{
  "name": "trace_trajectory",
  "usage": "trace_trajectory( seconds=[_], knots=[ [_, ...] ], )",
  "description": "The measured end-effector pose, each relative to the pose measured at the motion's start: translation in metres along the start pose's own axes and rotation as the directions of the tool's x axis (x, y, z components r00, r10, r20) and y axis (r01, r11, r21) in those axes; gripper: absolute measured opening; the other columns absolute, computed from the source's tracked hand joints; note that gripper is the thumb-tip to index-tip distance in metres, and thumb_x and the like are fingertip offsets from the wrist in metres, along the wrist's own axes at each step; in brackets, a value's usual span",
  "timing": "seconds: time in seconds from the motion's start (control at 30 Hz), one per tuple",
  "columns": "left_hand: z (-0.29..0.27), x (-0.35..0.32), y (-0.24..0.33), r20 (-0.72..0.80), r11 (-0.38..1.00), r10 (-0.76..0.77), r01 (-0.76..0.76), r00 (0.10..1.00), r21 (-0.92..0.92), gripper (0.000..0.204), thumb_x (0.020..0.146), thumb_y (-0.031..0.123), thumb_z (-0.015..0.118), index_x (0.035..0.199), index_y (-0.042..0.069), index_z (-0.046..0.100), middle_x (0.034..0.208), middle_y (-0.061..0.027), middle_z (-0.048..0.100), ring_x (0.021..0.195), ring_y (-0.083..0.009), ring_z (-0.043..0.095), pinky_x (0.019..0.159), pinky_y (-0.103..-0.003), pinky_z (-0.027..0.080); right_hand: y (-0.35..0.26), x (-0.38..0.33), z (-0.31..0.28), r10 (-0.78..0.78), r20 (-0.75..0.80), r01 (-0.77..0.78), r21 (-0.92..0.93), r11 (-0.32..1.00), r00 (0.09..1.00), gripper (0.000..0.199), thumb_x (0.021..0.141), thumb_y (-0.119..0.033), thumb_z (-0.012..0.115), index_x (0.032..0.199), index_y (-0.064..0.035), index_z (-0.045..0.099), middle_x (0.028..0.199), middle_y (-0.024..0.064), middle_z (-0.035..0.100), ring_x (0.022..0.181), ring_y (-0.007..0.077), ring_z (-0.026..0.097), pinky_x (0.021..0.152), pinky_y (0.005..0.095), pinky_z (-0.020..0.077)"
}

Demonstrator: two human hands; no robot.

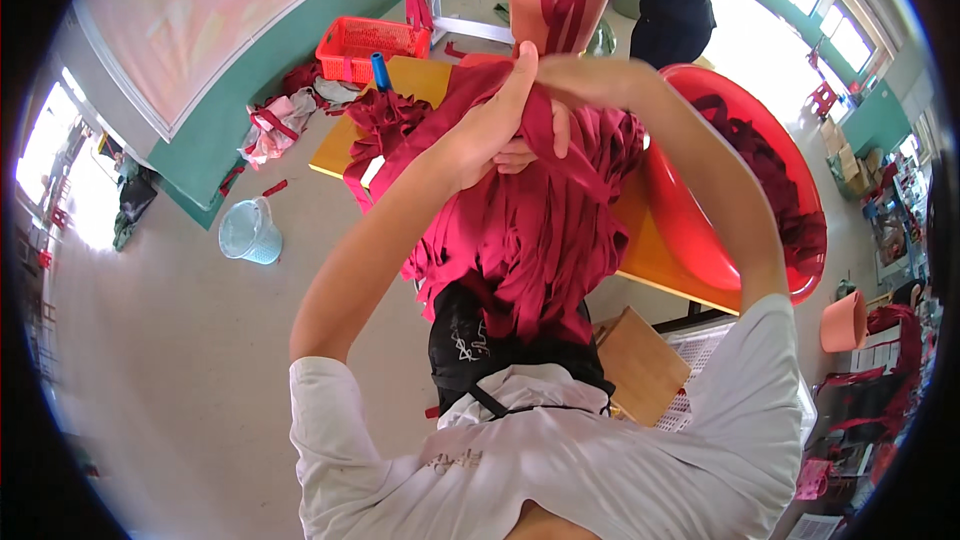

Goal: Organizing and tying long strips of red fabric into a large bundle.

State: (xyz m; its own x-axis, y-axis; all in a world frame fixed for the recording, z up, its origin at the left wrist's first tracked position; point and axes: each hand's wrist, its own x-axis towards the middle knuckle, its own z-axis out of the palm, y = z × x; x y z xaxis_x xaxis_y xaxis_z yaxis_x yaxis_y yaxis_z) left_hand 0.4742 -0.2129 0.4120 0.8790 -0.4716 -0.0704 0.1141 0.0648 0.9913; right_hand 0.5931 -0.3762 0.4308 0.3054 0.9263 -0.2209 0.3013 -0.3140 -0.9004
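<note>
A thick heap of dark red fabric strips [510,250] hangs over the near edge of a wooden-topped table in front of me, down to my lap. Both hands are together above it. My left hand [495,125] has its thumb raised and its fingers closed around a loop of red strip [570,165]. Close by, my right hand [575,82] reaches in from the right at the far side of the strips. It is smeared by motion and its fingers are mostly hidden. Beyond my left wrist, a blue tapered object [381,72] stands upright beside bunched red fabric.
At right, a large red basin [690,210] holds more strips. A salmon bucket [540,5] and red basket [360,40] stand beyond the table. A person in dark clothes [672,0] is near the bucket. A light blue bin [250,233] and cloth bundles [280,130] lie left; a wooden stool [640,365] is below right.
</note>
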Motion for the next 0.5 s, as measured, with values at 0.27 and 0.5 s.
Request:
trace_trajectory(
  seconds=[0.27,0.5],
  knots=[
    [-0.008,-0.003,0.011,-0.042,0.981,-0.095,0.101,0.995,0.165,0.086,0.095,0.076,0.017,0.062,0.006,0.054,0.044,0.0047,0.024,0.038,-0.0094,0.024,0.042,-0.026,0.028,-0.004,-0.03,0.008,-0.115,0.127,0.093,0.17,0.981,0.985,0.031,0.1,-0.033,0.054,0.108,-0.004,0.062,0.1,0.0162,0.072,0.096,0.0164,0.064,0.091,0.0283,0.0455],
    [-0.001,0.003,0.011,0.071,0.96,-0.124,0.102,0.99,0.261,0.097,0.093,0.078,0.016,0.079,-0.001,0.071,0.043,0.0043,0.026,0.037,-0.0089,0.023,0.043,-0.026,0.036,0.009,-0.034,0.018,-0.23,0.05,0.212,0.24,0.947,0.972,0.056,0.094,-0.017,0.055,0.145,-0.0036,0.037,0.093,0.0128,0.071,0.096,0.0215,0.068,0.104,0.0345,0.0387]
  ],
)
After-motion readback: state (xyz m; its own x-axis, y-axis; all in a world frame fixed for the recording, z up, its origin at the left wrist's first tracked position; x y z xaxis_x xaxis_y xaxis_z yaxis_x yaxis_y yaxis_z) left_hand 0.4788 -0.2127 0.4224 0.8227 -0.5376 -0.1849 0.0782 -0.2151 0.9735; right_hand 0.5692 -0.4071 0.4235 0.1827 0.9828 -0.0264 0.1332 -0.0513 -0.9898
